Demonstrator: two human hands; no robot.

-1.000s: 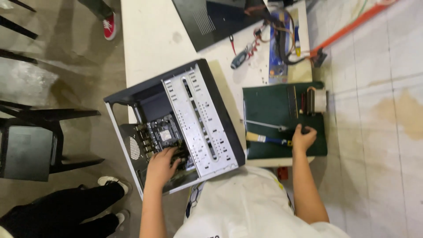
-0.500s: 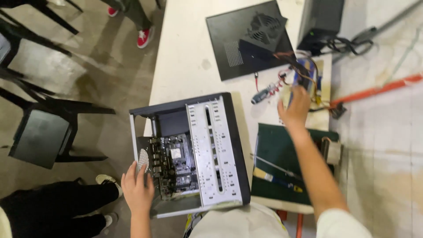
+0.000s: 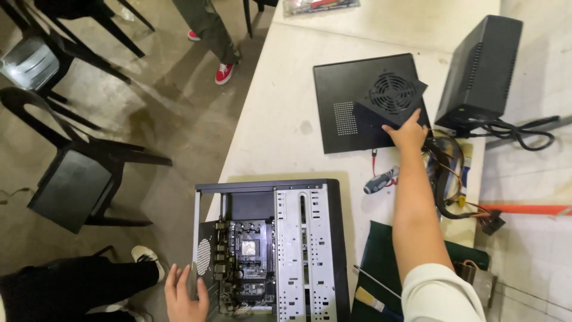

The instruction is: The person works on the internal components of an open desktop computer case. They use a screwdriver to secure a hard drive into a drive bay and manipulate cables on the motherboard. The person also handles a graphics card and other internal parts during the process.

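Both hands out; right [image 3: 408, 132] on black panel [image 3: 357, 107]; left [image 3: 183, 295] at case [image 3: 274, 250].

Black side panel [image 3: 357, 104] with round fan vent lies flat on white table; open computer case [image 3: 274, 250] on its side, motherboard exposed, at near edge.

Single head-worn camera, looking steeply down from above the person's shoulders. View faces forward over a long white tabletop [image 3: 286, 107] running up the frame. Nearest the lens, bottom edge: open grey metal computer case [image 3: 298, 250] and white sleeve [image 3: 444, 298], both cut off by the frame. Farther off, upper right: flat black vented side panel [image 3: 357, 104]. Left half takes in concrete floor [image 3: 179, 119] and black plastic chairs [image 3: 77, 179]. No second view.
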